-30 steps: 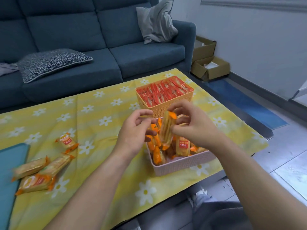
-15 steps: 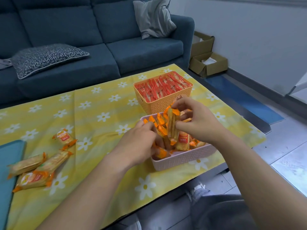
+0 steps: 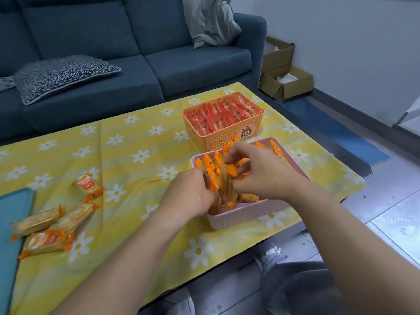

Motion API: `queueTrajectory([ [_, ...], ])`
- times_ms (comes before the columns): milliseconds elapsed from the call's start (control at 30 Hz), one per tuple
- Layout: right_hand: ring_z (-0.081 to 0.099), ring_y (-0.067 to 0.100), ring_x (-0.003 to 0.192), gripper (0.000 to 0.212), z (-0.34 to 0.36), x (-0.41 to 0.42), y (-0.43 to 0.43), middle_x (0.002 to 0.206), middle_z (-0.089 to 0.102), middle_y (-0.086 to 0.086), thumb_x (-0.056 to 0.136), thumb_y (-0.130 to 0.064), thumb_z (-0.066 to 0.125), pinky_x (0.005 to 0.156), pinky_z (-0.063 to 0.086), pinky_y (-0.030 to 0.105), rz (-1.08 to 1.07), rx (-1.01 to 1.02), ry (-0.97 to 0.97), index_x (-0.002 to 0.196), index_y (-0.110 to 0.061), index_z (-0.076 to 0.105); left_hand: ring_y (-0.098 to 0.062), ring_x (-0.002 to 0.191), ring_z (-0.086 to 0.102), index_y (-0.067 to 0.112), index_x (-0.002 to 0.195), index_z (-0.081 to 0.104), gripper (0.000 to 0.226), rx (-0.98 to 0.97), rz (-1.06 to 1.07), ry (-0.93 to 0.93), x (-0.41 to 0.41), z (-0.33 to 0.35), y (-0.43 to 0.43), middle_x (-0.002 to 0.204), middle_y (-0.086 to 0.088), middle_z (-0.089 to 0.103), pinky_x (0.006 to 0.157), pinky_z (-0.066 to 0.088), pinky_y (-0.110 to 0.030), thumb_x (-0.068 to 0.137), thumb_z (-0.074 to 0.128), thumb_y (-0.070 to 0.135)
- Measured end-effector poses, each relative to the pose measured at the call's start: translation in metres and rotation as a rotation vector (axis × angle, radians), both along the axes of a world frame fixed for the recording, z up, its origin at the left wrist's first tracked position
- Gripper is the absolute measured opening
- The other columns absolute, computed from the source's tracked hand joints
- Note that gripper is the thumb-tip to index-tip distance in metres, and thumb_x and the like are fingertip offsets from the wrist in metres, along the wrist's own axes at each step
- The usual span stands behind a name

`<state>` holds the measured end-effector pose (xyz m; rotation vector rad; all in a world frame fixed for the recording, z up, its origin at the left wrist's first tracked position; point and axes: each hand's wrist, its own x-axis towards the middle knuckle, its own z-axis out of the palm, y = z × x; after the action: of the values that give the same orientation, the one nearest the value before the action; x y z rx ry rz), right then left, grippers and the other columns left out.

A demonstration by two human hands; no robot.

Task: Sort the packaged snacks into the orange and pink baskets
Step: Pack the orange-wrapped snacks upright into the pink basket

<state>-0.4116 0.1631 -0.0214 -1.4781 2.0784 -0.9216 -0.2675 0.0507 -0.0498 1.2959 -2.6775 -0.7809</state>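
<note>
1. Yellow daisy-cloth table by blue sofa; orange basket full of red packs, pink basket at near edge
2. right hand grip pinched on upright snack pack in pink basket; left hand fingers buried among packs, grip can't tell
3. slot it in vertical, left hand parting neighbours; loose packs wait far left

Pink basket crammed w/ upright packs, left hand & right hand crowding its top; orange basket just behind blocks far side; open cloth betw. baskets & loose packs.
</note>
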Motion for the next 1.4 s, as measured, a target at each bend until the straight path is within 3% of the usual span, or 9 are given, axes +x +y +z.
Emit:
queueTrajectory([
  [133, 0.068, 0.008, 0.076, 0.026, -0.008, 0.010, -0.005, 0.087, 0.065, -0.011, 0.075, -0.005, 0.074, 0.062, 0.054, 0.026, 0.054, 0.112, 0.137, 0.093, -0.022, 0.063, -0.026, 0.074, 0.068, 0.018, 0.073, 0.070, 0.013, -0.057, -0.019, -0.064, 0.000, 0.002, 0.002, 0.073, -0.002, 0.070, 0.068, 0.059, -0.040, 0.072, 0.071, 0.031],
  [233, 0.069, 0.013, 0.072, 0.022, -0.014, 0.014, -0.009, 0.079, 0.067, -0.004, 0.075, -0.001, 0.073, 0.066, 0.059, 0.033, 0.049, 0.167, 0.157, 0.086, -0.019, 0.063, -0.024, 0.083, 0.065, 0.027, 0.087, 0.069, 0.010, -0.152, -0.075, 0.037, 0.004, 0.002, 0.000, 0.084, 0.003, 0.068, 0.071, 0.056, -0.040, 0.078, 0.064, 0.027],
  [433, 0.062, 0.015, 0.072, 0.005, -0.017, 0.017, -0.009, 0.076, 0.068, 0.000, 0.079, -0.009, 0.071, 0.059, 0.048, 0.024, 0.142, 0.303, 0.235, 0.083, -0.011, 0.074, -0.012, 0.087, 0.056, 0.033, 0.091, 0.057, 0.011, 0.002, -0.303, 0.146, 0.004, -0.002, 0.004, 0.095, 0.012, 0.057, 0.074, 0.050, -0.038, 0.083, 0.064, 0.034],
  [633, 0.062, 0.001, 0.071, 0.013, 0.000, -0.012, 0.002, 0.090, 0.069, -0.015, 0.085, -0.018, 0.073, 0.065, 0.055, 0.025, -0.249, -0.101, 0.182, 0.092, -0.028, 0.073, -0.013, 0.091, 0.059, 0.030, 0.083, 0.070, 0.008, -0.112, -0.293, 0.021, 0.000, -0.007, 0.000, 0.093, 0.013, 0.056, 0.074, 0.051, -0.036, 0.082, 0.075, 0.037],
  [800, 0.060, 0.011, 0.095, 0.053, -0.009, -0.022, 0.003, 0.119, 0.066, -0.006, 0.079, -0.049, 0.080, 0.074, 0.052, 0.031, -0.258, 0.247, 0.400, 0.127, -0.031, 0.066, -0.014, 0.097, 0.057, 0.031, 0.086, 0.072, 0.009, -0.129, -0.305, -0.016, -0.001, -0.008, 0.002, 0.099, 0.012, 0.056, 0.078, 0.051, -0.037, 0.083, 0.074, 0.040],
  [1000, 0.057, 0.007, 0.083, 0.031, 0.003, -0.025, 0.007, 0.109, 0.068, -0.006, 0.086, -0.022, 0.080, 0.067, 0.044, 0.018, -0.129, 0.171, 0.305, 0.117, -0.023, 0.073, -0.015, 0.093, 0.061, 0.028, 0.086, 0.075, 0.008, -0.120, -0.296, -0.015, -0.001, -0.007, 0.000, 0.094, 0.012, 0.063, 0.075, 0.055, -0.039, 0.084, 0.071, 0.035],
  [1100, 0.064, 0.007, 0.088, 0.028, 0.003, -0.021, 0.013, 0.105, 0.067, -0.011, 0.087, -0.008, 0.076, 0.077, 0.058, 0.033, -0.004, 0.148, 0.166, 0.094, -0.035, 0.072, -0.015, 0.089, 0.062, 0.029, 0.087, 0.076, 0.011, -0.131, -0.261, -0.004, 0.000, -0.006, -0.002, 0.088, 0.012, 0.065, 0.074, 0.055, -0.038, 0.086, 0.067, 0.036],
  [1233, 0.071, 0.016, 0.085, 0.043, -0.004, -0.013, 0.008, 0.096, 0.065, -0.005, 0.082, 0.005, 0.063, 0.070, 0.060, 0.042, -0.005, 0.158, 0.192, 0.079, -0.038, 0.067, -0.013, 0.085, 0.062, 0.034, 0.085, 0.066, 0.008, -0.139, -0.178, 0.236, 0.000, -0.006, -0.003, 0.091, 0.014, 0.066, 0.074, 0.054, -0.039, 0.084, 0.063, 0.027],
  [1400, 0.066, 0.025, 0.083, 0.030, -0.017, -0.007, 0.000, 0.084, 0.060, -0.005, 0.078, 0.008, 0.062, 0.062, 0.049, 0.032, 0.075, 0.202, 0.260, 0.081, -0.021, 0.067, -0.007, 0.078, 0.059, 0.030, 0.095, 0.055, 0.015, 0.125, -0.240, 0.420, -0.010, -0.007, 0.014, 0.094, 0.015, 0.064, 0.072, 0.047, -0.027, 0.090, 0.067, 0.024],
])
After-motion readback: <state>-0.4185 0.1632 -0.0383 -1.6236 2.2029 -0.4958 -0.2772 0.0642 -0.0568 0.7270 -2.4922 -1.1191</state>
